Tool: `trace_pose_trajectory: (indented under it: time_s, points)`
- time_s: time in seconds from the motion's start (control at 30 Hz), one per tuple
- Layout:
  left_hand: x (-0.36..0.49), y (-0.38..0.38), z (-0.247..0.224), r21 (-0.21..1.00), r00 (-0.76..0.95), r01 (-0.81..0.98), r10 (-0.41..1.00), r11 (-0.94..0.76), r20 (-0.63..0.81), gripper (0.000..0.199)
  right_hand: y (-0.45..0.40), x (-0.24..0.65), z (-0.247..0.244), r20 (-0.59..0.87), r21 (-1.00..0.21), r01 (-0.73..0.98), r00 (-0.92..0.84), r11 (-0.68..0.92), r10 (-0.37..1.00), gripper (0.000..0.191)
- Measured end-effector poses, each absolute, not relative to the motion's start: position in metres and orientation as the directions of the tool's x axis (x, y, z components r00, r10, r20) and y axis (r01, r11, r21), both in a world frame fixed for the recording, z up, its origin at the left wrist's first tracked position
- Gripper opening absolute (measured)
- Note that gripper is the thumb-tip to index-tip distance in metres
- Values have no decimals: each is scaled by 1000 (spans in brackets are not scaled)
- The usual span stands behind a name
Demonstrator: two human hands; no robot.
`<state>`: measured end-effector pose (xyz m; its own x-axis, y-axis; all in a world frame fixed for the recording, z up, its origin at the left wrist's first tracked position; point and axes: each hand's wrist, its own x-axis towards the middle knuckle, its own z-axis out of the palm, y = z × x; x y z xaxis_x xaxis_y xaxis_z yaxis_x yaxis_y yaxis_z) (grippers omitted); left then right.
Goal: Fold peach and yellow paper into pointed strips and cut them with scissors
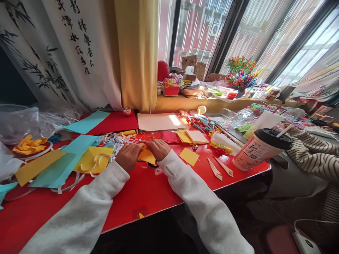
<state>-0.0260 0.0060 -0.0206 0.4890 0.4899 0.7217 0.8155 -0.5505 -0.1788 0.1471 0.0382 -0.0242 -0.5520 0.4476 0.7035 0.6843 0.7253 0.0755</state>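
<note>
My left hand (129, 157) and my right hand (160, 149) are close together over the red table, fingers bent and pinched. Between them arches a thin, pale curved band (141, 141), and both hands seem to grip its ends. Its full shape is hidden behind the fingers. A piece of yellow paper (147, 156) shows below the band, with a small dark edge beside my right fingertips. To the left of my left hand lies a yellow sheet (92, 160) with curled white strips (99, 159) on it. White paper scraps are heaped just behind my left hand.
Right of my hands lie a small yellow square (189, 156), folded paper cones (215, 169), a glue stick (221, 147) and a drink cup (261, 150) near the edge. Blue sheets (65, 162) spread leftward. A person's striped sleeve (309, 151) is at far right.
</note>
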Motion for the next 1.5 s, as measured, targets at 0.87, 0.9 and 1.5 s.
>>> trace_pose_trajectory:
  time_s: [0.87,0.9,1.5]
  points:
    - [-31,12,-15,-353,548,805,368,-478,751,22,35,142,-29,698,-8,733,-483,680,529,36]
    - [-30,12,-15,-349,550,797,355,-493,756,23,35,142,-29,691,-19,748,-469,663,550,35]
    - [-39,8,-5,-367,526,818,317,-444,789,9,36,145,-17,559,-159,694,-524,703,643,28]
